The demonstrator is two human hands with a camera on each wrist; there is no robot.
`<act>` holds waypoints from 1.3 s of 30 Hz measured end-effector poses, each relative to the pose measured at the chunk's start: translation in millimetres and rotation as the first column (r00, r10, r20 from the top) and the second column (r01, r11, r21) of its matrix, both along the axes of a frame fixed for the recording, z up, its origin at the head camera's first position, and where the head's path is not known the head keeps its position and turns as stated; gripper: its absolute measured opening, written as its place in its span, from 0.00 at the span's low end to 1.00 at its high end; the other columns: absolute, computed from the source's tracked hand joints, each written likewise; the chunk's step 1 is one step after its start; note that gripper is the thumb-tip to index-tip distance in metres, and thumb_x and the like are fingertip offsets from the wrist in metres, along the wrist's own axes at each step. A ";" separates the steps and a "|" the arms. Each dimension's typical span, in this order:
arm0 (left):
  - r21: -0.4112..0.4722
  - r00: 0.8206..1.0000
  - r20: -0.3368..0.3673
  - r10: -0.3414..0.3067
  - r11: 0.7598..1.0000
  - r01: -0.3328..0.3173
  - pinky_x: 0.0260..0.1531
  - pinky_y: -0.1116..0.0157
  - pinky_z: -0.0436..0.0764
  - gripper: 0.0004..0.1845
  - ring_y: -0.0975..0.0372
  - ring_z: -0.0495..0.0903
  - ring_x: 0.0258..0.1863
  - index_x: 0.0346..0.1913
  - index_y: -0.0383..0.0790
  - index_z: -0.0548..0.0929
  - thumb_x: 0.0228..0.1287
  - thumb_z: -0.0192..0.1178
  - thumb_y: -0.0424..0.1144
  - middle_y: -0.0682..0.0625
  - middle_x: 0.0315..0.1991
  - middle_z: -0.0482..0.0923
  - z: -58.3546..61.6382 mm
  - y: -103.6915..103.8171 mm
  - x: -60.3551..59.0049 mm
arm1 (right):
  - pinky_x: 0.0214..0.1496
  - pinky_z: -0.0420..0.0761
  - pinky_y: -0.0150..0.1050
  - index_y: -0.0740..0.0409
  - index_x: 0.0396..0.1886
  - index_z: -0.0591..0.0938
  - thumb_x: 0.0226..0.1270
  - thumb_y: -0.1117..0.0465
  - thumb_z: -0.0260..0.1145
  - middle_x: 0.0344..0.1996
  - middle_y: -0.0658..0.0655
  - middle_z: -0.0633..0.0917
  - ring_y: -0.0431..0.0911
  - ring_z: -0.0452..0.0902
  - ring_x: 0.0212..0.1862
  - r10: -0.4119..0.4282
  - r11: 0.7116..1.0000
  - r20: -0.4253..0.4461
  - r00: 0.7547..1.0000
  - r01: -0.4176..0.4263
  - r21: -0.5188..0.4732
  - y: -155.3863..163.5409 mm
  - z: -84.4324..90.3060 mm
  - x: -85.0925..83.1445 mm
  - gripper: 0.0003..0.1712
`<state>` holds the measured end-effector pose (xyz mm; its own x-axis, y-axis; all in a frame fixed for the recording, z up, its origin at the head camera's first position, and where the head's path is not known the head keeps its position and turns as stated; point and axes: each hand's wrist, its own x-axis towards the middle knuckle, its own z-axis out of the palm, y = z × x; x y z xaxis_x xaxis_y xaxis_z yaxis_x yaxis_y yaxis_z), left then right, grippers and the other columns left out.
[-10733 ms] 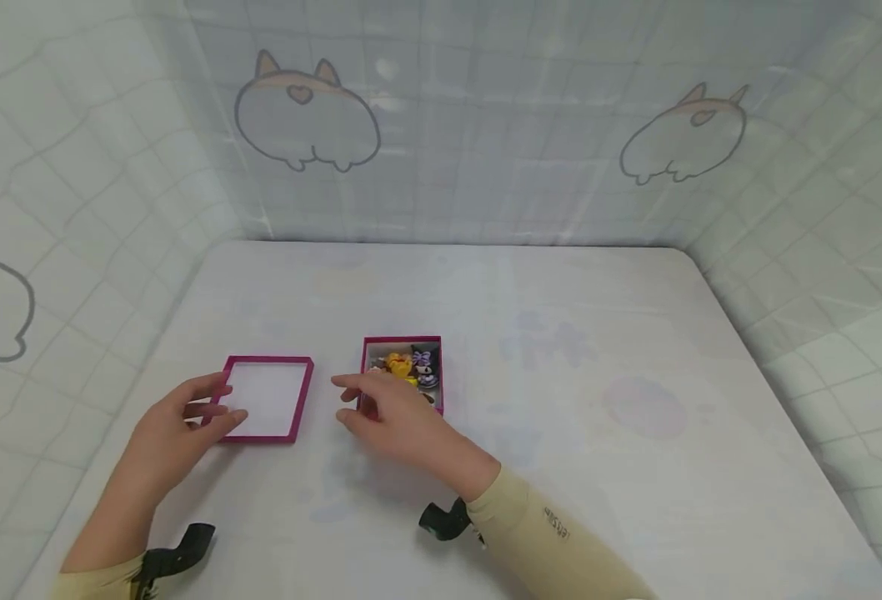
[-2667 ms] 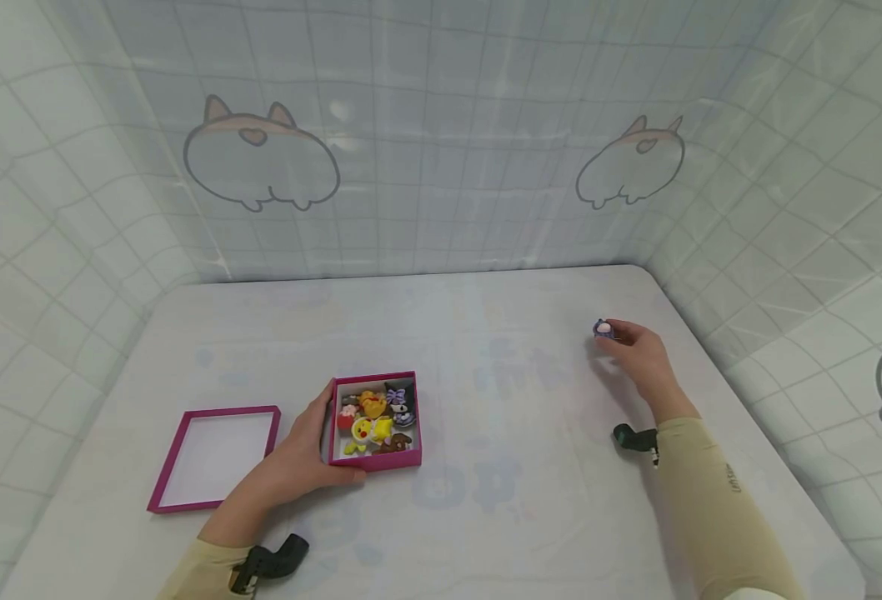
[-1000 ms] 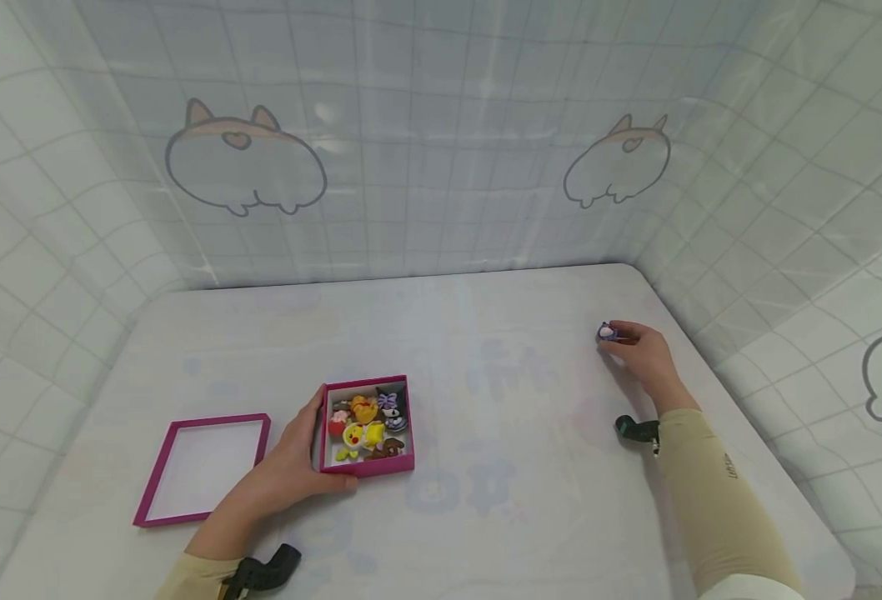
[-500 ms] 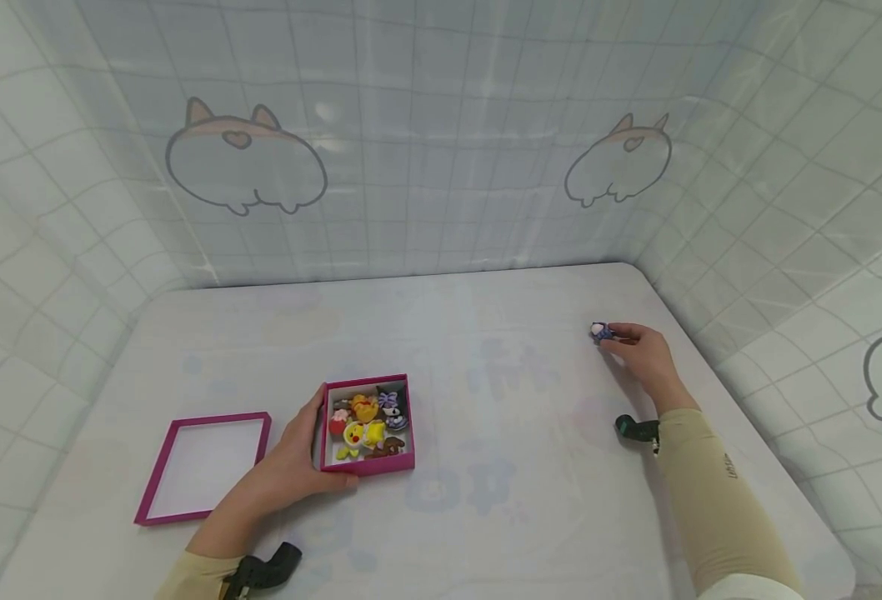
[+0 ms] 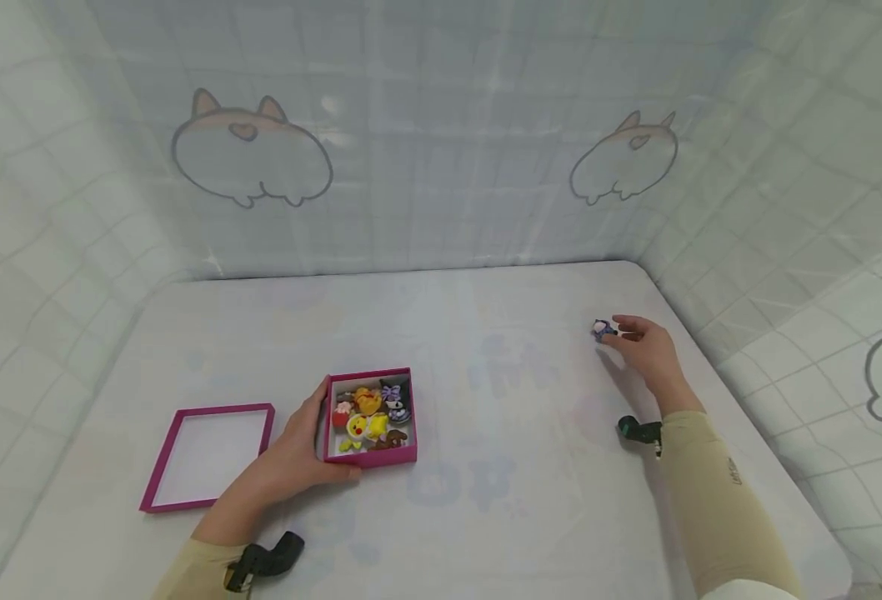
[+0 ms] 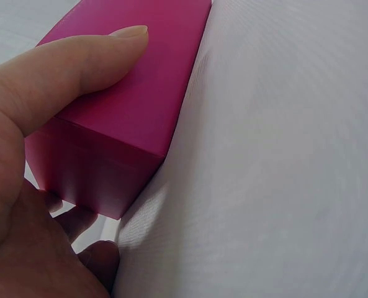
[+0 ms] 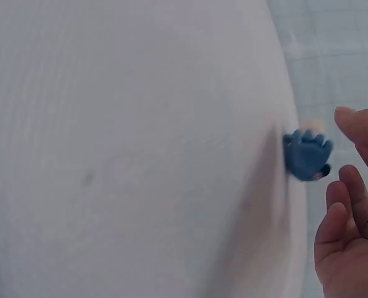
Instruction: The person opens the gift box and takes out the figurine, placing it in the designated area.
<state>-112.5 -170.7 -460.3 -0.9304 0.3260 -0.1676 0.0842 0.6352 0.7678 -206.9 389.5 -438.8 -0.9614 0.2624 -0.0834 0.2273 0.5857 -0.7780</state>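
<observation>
A small magenta box (image 5: 370,454) holding several little cartoon figurines (image 5: 369,412) sits on the white table (image 5: 486,500). My left hand (image 5: 319,442) grips its near left corner; the left wrist view shows the thumb (image 6: 90,62) pressed on the magenta box (image 6: 140,118) wall and fingers curled under the corner. Far right, a tiny blue and purple figurine (image 5: 601,330) stands on the table. My right hand (image 5: 647,350) is just beside it, fingers relaxed. In the right wrist view, a gap shows between the figurine (image 7: 306,155) and the fingertips (image 7: 351,121).
The box's magenta lid (image 5: 208,454) lies upside down left of the box. Tiled curtain walls (image 5: 441,167) with cartoon prints close off the table at the back and both sides. The table's right edge runs close behind the right hand.
The right hand pinched the small figurine half a second ago; now its fingers have let go and the figurine stands alone. The left hand keeps its grip on the box.
</observation>
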 end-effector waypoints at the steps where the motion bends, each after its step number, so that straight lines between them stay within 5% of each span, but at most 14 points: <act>1: 0.000 1.000 -0.001 0.000 1.000 0.000 0.60 0.33 0.64 0.75 0.41 0.48 0.72 0.79 0.48 0.32 0.39 0.79 0.59 0.38 0.76 0.45 0.2 0.5 -0.6 | 0.56 0.74 0.53 0.54 0.69 0.73 0.66 0.46 0.69 0.65 0.62 0.72 0.58 0.68 0.62 0.002 1.000 -0.009 1.000 -0.002 0.009 -1.3 2.8 0.6 0.35; 13: 0.001 1.000 0.018 0.016 1.000 -0.016 0.60 0.34 0.64 0.76 0.41 0.47 0.73 0.79 0.48 0.33 0.37 0.80 0.59 0.38 0.76 0.45 -0.2 1.0 1.0 | 0.61 0.72 0.47 0.50 0.68 0.75 0.61 0.44 0.73 0.61 0.55 0.76 0.48 0.74 0.57 0.038 0.989 -0.092 0.995 -0.051 -0.141 -29.6 24.7 3.5 0.37; 22: 0.003 1.000 0.020 0.020 1.000 -0.020 0.62 0.34 0.61 0.76 0.41 0.47 0.73 0.79 0.48 0.33 0.38 0.80 0.59 0.38 0.76 0.44 1.0 0.6 2.6 | 0.60 0.73 0.47 0.45 0.67 0.76 0.61 0.43 0.72 0.60 0.58 0.77 0.47 0.75 0.57 0.132 0.975 -0.154 0.979 -0.157 -0.159 -65.4 35.6 9.3 0.35; 39: 0.016 0.999 0.027 0.030 0.999 -0.031 0.63 0.35 0.60 0.75 0.42 0.46 0.74 0.79 0.47 0.35 0.38 0.80 0.58 0.38 0.77 0.44 9.1 2.6 6.8 | 0.59 0.76 0.48 0.46 0.65 0.78 0.59 0.46 0.75 0.58 0.59 0.79 0.48 0.76 0.56 0.307 0.919 -0.155 0.939 -0.334 -0.208 -135.1 35.9 4.6 0.34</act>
